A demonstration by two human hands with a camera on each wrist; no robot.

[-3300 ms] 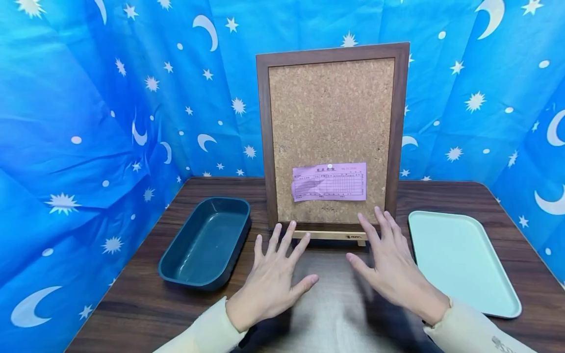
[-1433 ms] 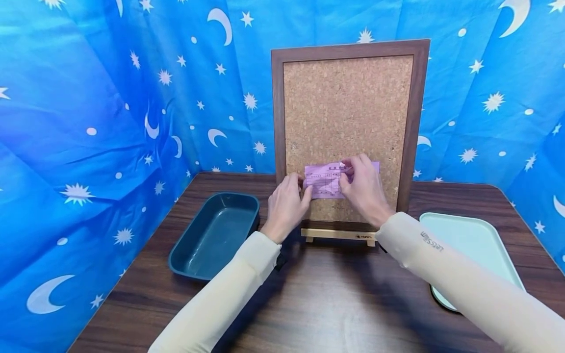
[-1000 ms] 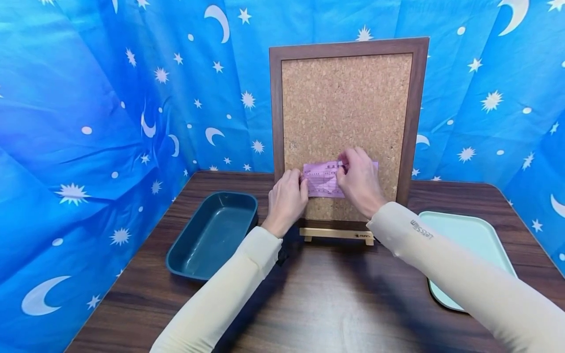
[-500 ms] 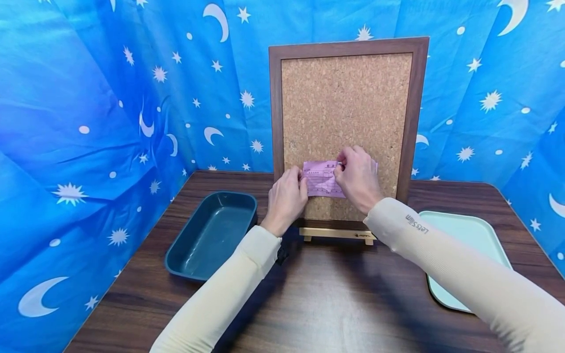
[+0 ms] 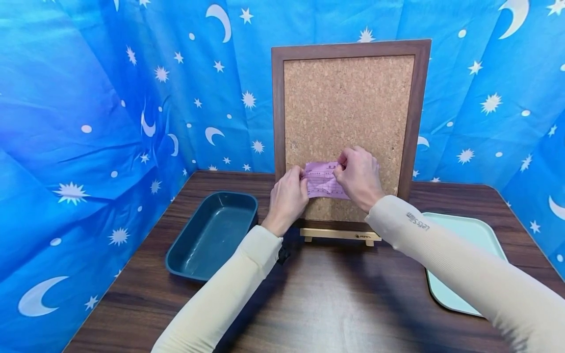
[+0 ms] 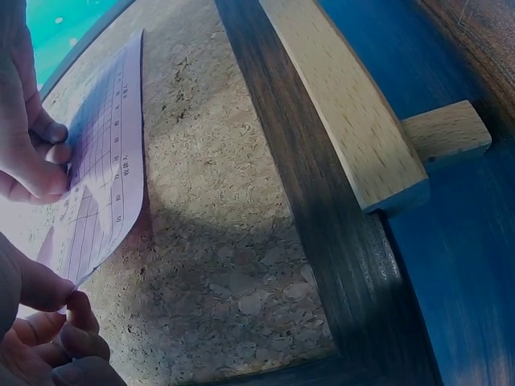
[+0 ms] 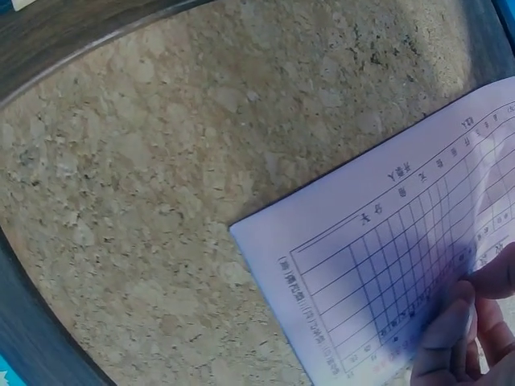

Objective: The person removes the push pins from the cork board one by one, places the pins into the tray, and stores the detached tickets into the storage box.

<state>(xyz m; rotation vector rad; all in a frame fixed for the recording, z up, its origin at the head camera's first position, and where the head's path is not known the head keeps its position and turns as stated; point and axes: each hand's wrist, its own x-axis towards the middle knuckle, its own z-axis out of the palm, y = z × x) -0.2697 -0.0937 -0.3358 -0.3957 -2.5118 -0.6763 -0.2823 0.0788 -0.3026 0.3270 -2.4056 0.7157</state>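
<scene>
1. Frame centre: purple printed form (image 5: 324, 183) on the framed corkboard (image 5: 344, 105), my left hand (image 5: 288, 197) pinching its left edge.
2. My right hand (image 5: 361, 178) pinches at its top, probably on a hidden pin.
3. Likely unpinning; next calls for a straight pull.

left hand (image 5: 288, 197) and right hand (image 5: 359, 177) now up at the purple slip (image 5: 322, 185)
</scene>
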